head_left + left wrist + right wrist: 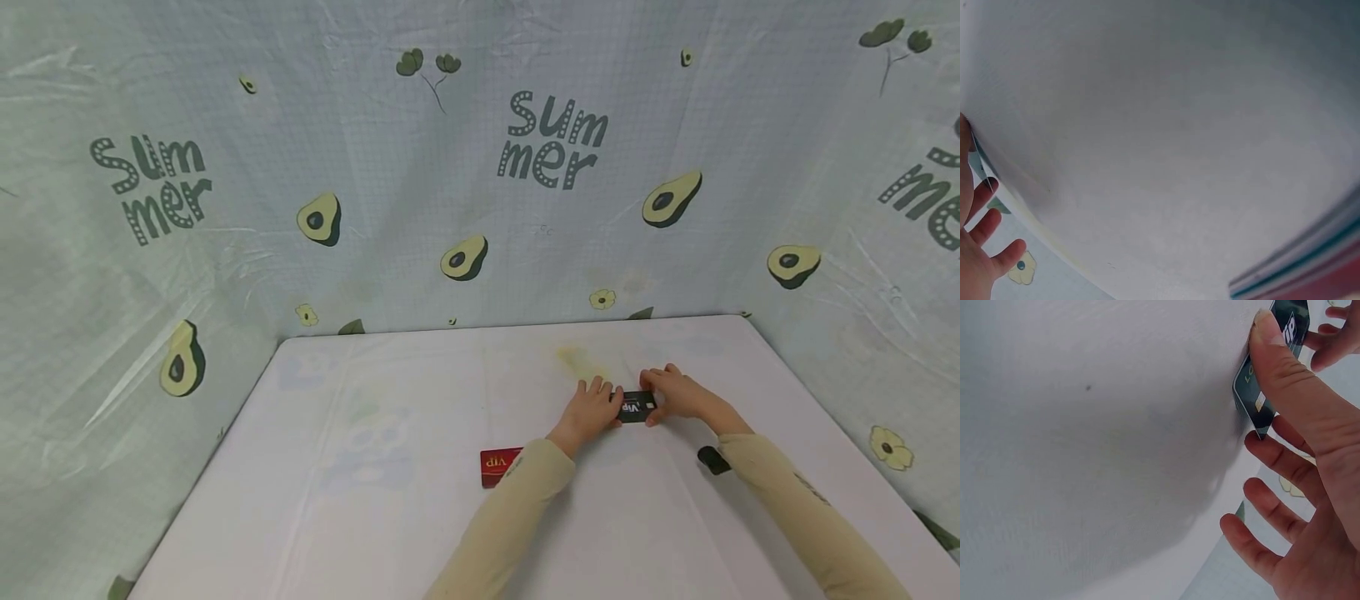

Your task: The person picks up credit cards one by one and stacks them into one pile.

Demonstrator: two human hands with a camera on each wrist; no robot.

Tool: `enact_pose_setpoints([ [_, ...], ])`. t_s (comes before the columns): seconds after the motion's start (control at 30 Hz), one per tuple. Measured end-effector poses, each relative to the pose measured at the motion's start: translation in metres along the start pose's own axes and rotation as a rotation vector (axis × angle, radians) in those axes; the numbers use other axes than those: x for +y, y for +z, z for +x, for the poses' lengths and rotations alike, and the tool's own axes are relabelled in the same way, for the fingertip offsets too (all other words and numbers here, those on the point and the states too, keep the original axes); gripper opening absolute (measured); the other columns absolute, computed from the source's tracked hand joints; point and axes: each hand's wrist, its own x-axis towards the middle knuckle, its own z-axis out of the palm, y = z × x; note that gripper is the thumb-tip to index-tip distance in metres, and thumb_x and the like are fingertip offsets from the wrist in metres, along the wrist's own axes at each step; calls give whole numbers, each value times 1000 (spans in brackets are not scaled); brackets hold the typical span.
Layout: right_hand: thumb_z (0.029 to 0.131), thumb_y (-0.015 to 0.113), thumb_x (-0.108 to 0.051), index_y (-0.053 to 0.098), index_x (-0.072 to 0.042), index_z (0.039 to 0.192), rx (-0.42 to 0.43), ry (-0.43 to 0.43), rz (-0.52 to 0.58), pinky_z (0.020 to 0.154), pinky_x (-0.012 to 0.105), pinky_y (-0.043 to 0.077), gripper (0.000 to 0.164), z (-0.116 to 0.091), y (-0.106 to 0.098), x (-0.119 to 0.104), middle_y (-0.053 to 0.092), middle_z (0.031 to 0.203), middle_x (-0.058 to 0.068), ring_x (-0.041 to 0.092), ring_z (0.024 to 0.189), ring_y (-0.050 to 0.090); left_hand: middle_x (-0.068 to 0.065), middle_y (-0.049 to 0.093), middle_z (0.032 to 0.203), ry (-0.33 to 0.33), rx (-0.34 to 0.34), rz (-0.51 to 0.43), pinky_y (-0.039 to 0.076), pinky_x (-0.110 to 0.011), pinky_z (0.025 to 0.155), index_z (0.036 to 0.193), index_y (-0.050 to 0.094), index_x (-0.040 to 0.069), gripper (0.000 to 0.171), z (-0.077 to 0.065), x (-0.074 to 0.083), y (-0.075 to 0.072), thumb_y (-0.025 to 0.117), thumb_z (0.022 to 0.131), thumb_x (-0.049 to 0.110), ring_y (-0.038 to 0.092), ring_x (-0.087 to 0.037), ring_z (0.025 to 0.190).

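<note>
A black card point(635, 407) with "VIP" lettering is held between both hands, close over the white table. At its right end, my right hand point(678, 395) pinches it, with the thumb on the near edge and a fingertip at the opposite corner in the right wrist view; the other fingers spread loosely. My left hand point(591, 412) grips the card's left end between thumb and index finger, its remaining fingers extended away. Only the edge of this card point(982, 167) shows in the left wrist view.
A red card point(498, 467) marked VIP lies partly hidden behind the left sleeve. Several layered edges show under its red surface point(1325, 278) in the left wrist view. Next to the right sleeve sits a small black object point(712, 460). Avocado-print sheeting point(375, 275) surrounds the table point(337, 517).
</note>
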Motion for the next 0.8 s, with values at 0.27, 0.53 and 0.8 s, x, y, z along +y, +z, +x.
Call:
enact_pose_setpoints([
  [0.27,59,80,-31,55,-11,98,56,-33,-6,69,35,38,51,-7,1,1,53,88,1,19,81,39,6,52,116,-18,38,54,40,-30,87,125,50,21,54,-2,0,-2,42,84,57,43,-12,107],
  [0.53,57,81,-30,57,-12,99,147,-94,-34,68,35,38,52,-13,4,3,52,90,1,18,80,38,5,52,114,-19,61,78,41,-30,84,123,50,20,54,-2,1,0,40,85,57,43,-12,106],
  [0.8,55,82,-37,58,-13,95,218,-104,-123,62,31,36,52,-16,5,0,52,85,-2,15,76,37,6,52,111,-14,81,111,41,-29,84,121,51,20,52,-3,2,-4,45,84,56,44,-11,103],
])
